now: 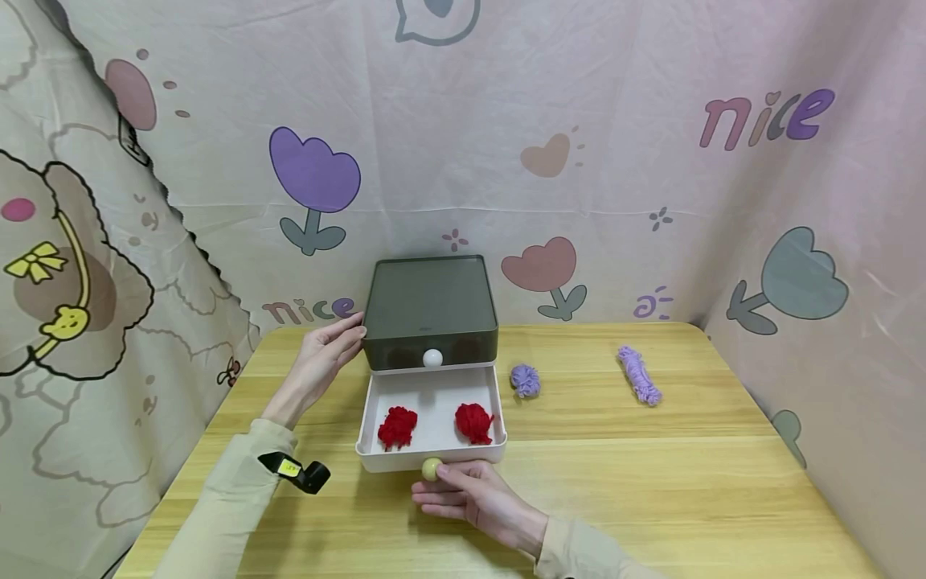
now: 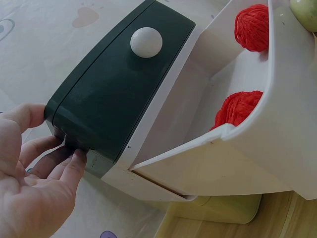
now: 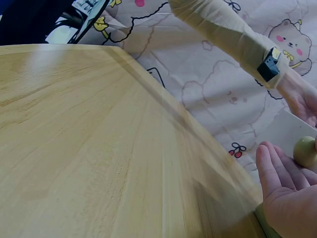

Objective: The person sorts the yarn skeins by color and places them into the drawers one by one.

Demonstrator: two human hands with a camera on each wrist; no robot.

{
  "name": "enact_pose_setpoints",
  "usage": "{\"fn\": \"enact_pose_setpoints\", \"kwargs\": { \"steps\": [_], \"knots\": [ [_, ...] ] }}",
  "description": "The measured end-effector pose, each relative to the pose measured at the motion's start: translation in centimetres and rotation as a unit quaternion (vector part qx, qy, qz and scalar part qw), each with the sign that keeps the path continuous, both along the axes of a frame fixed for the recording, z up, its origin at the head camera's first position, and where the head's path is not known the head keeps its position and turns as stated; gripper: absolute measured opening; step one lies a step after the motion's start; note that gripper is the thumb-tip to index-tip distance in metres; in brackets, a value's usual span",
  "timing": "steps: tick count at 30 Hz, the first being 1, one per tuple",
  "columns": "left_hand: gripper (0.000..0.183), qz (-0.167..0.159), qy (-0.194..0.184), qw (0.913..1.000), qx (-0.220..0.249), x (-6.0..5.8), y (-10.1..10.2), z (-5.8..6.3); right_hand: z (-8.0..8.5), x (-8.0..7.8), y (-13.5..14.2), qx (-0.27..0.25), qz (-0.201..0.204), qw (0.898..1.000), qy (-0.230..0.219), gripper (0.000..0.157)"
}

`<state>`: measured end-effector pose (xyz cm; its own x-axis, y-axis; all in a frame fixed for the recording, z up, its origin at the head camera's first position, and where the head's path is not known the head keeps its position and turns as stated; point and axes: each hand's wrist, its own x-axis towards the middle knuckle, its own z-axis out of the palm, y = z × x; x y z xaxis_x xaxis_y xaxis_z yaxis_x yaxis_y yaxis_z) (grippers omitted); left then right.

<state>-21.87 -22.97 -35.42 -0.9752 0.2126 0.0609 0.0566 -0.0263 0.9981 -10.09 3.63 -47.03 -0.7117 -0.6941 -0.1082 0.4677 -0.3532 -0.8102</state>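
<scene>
A small two-tier drawer box has a dark green upper unit [image 1: 432, 297] with a white knob [image 1: 432, 358]. Below it, the white lower drawer [image 1: 427, 392] is pulled out, holding two red yarn balls, one at left [image 1: 397, 428] and one at right [image 1: 473, 424]. My left hand [image 1: 321, 362] holds the upper unit's left side, thumb and bent fingertips against its corner in the left wrist view. At the drawer front, my right hand [image 1: 485, 498] pinches the yellowish-green knob [image 1: 431, 469] with the thumb, the other fingers reaching out below it.
Right of the box lies a purple yarn ball [image 1: 525, 380]. Farther right is a lilac yarn skein [image 1: 640, 375]. The box stands near the back of the wooden table [image 1: 687, 482], before a patterned cloth backdrop [image 1: 448, 161].
</scene>
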Motion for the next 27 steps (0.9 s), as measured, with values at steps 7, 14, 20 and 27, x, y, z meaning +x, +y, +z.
{"fn": "enact_pose_setpoints", "kwargs": {
  "steps": [7, 14, 20, 27],
  "knots": [
    [0.058, 0.002, 0.001, 1.0, 0.001, -0.1, 0.0, 0.0, 0.1, -0.1, 0.1, 0.004, -0.002, 1.0, -0.005, 0.036],
    [0.058, 0.002, -0.002, 1.0, 0.005, -0.1, 0.0, 0.0, 0.2, -0.5, 0.1, 0.007, -0.006, 1.0, -0.003, 0.038],
    [0.058, 0.0, -0.005, 0.9999, 0.009, -0.1, 0.0, 0.0, 0.4, -1.3, 0.2, 0.013, -0.015, 1.0, 0.002, 0.043],
    [0.058, 0.003, -0.002, 1.0, 0.002, 0.0, 0.0, 0.1, 0.3, -2.2, 0.1, 0.014, -0.021, 1.0, 0.007, 0.048]
  ]
}}
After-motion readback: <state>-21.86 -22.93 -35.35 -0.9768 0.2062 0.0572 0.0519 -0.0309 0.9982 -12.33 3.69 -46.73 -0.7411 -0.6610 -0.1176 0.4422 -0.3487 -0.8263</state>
